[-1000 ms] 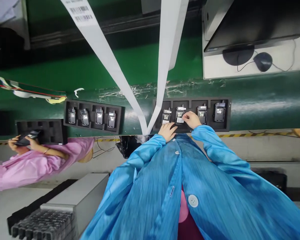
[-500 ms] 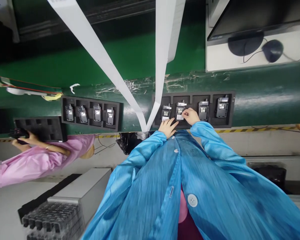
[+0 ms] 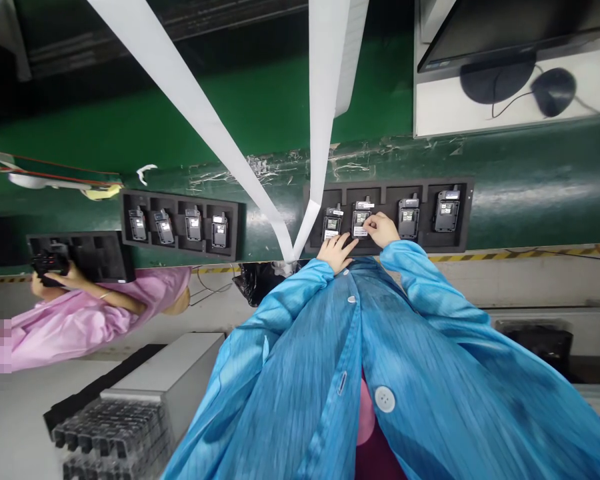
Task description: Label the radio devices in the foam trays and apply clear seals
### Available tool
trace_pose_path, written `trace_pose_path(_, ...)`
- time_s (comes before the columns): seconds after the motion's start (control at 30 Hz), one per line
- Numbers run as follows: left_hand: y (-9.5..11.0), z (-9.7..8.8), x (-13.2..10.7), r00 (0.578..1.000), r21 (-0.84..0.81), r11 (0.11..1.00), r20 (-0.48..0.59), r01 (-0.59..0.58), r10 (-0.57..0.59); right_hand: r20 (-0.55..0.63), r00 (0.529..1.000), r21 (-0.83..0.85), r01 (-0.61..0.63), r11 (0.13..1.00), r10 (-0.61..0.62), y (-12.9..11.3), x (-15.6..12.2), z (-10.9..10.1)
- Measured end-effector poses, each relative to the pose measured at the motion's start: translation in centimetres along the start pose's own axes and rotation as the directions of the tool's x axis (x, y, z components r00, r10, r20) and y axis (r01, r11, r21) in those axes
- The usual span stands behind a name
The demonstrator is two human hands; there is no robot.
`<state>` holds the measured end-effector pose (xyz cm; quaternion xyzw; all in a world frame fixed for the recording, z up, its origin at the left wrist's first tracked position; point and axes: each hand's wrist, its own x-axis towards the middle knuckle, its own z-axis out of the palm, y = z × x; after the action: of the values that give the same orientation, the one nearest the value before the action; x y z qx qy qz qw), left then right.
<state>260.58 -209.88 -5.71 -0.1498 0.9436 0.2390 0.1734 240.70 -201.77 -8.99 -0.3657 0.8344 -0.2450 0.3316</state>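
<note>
Your left grip rests flat and released, fingers spread, on the near rim of the black foam tray with four compartments. The fingertips point toward the second compartment from the left.

Your right grip sits just beside the left grip. Its fingers are bent, and the tips touch the black handheld device in the second compartment at the white rectangular label on its lower face. At this size you cannot tell whether the right grip clamps the label or only presses on it.

The tray lies on the green bench, directly in front of your blue coat. Each compartment holds one device, upright in its recess:
- first black device, left of the one you touch;
- third black device, just right of your right grip;
- fourth black device, at the right end.

Two white paper strips rise from a point at the left corner of the tray and spread apart toward the top of the view.

A second black foam tray, also holding four devices, lies well to the left on the same bench. Further left, a person in a pink coat holds a dark device over a third black tray. A black monitor and a black mouse stand on a white shelf beyond the bench.
</note>
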Motion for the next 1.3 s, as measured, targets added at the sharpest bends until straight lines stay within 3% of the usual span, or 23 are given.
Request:
trace_pose_path(0.73, -0.71, 0.62, 0.17, 1.0, -0.005, 1.0, -0.015, -0.027, 0.027, -0.005, 1.0, 0.002, -0.013, 1.0, 0.013, -0.06, -0.2, 0.03)
trace_pose_path(1.1, -0.5, 0.09, 0.2, 1.0, -0.004, 1.0, -0.002, -0.024, 0.024, 0.002, 1.0, 0.001, -0.009, 1.0, 0.009, -0.05, -0.1, -0.12)
trace_pose_path(1.3, -0.67, 0.46, 0.25, 0.998, 0.014, 0.999, -0.044, -0.041, 0.042, -0.004, 1.0, -0.005, -0.005, 1.0, 0.005, -0.06, -0.08, -0.03)
